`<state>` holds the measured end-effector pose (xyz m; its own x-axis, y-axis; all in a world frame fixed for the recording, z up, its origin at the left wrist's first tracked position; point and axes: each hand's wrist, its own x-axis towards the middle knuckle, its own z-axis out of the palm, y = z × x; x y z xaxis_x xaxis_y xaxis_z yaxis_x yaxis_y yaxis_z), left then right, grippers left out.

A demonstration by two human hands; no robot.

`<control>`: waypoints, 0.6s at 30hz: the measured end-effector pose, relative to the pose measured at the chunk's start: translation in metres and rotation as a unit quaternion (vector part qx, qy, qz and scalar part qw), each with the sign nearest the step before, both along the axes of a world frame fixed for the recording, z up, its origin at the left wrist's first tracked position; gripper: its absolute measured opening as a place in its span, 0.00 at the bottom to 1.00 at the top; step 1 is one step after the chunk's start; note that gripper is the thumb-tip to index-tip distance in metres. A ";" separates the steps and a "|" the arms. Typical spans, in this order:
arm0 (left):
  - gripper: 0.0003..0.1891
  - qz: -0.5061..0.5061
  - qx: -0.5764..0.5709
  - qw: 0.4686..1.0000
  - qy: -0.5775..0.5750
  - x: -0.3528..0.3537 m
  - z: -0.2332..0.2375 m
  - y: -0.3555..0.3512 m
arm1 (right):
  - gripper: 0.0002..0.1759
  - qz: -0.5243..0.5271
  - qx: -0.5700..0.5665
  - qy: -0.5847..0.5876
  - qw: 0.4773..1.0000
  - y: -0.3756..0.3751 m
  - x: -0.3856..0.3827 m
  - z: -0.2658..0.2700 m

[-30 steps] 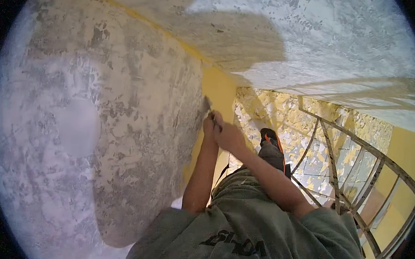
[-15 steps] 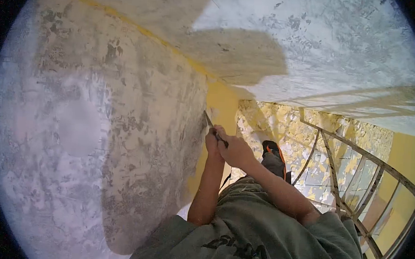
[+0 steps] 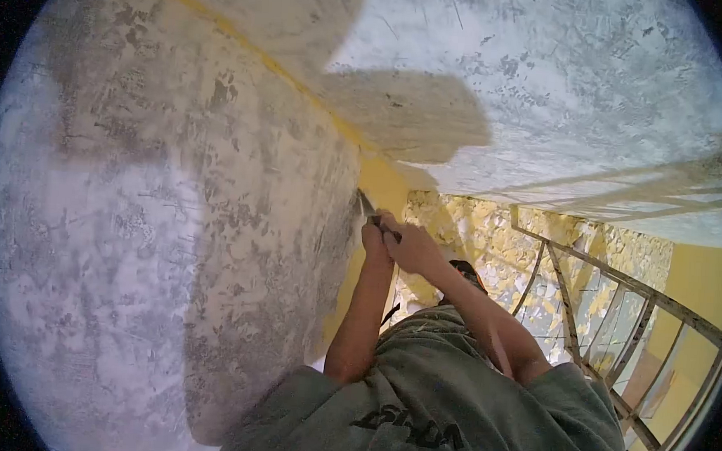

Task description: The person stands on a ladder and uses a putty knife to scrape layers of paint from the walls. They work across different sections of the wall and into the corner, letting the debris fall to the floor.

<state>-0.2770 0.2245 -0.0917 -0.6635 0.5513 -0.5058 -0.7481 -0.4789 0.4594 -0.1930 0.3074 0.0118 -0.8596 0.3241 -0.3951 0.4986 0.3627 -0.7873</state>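
Note:
Both of my hands are closed around the dark handle of a scraper [image 3: 367, 205]. Its narrow metal blade rests at the border where the mottled grey-white wall [image 3: 272, 187] meets a strip of yellow paint [image 3: 380, 185]. My left hand [image 3: 374, 241] grips beneath the blade, close to the wall. Just right of it, my right hand [image 3: 413, 249] wraps the rear of the handle, with the two hands touching. Most of the handle is hidden by my fingers.
A metal ladder-like frame [image 3: 622, 279] stands at the right. The floor below [image 3: 492, 242] is littered with yellow and white paint flakes. A second patchy wall [image 3: 551, 96] meets the first along a yellow line [image 3: 256, 54]. My shoe [image 3: 465, 273] shows behind my right forearm.
The view has shifted slightly, and my right forearm now covers more of the shoe. My hands keep their grip on the scraper, its blade still at the edge of the yellow paint.

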 end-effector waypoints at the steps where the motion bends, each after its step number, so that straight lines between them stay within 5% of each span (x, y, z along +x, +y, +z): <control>1: 0.10 -0.001 0.004 1.000 0.005 -0.006 -0.021 -0.005 | 0.23 0.016 0.020 0.014 1.000 -0.001 0.003 0.008; 3: 0.11 0.082 0.127 0.970 -0.192 -0.024 -0.083 -0.024 | 0.24 0.006 0.048 0.060 0.997 -0.007 -0.001 0.009; 7: 0.11 -0.040 0.070 0.996 0.030 -0.026 -0.027 0.004 | 0.23 -0.012 0.025 0.002 1.000 0.003 -0.026 -0.013; 9: 0.11 0.019 -0.024 0.998 -0.048 -0.019 -0.019 0.009 | 0.24 -0.001 -0.009 0.047 0.999 0.011 -0.015 -0.006; 11: 0.11 0.081 0.099 0.979 -0.158 -0.014 -0.005 0.005 | 0.24 0.024 0.025 0.026 0.999 0.007 -0.013 -0.005; 12: 0.11 0.133 -0.071 0.980 -0.127 -0.004 0.045 0.023 | 0.25 0.010 0.027 0.027 0.999 0.001 -0.017 -0.004; 15: 0.12 -0.018 -0.141 0.990 -0.008 -0.031 -0.036 0.014 | 0.26 0.017 0.036 -0.049 0.998 0.003 -0.029 -0.033; 17: 0.12 -0.003 -0.106 0.993 0.046 -0.021 -0.007 0.031 | 0.24 0.027 -0.011 -0.003 1.000 0.028 -0.030 -0.015; 18: 0.11 0.037 -0.085 0.995 -0.022 -0.009 0.013 0.032 | 0.22 0.049 -0.007 -0.014 0.999 0.031 -0.022 -0.004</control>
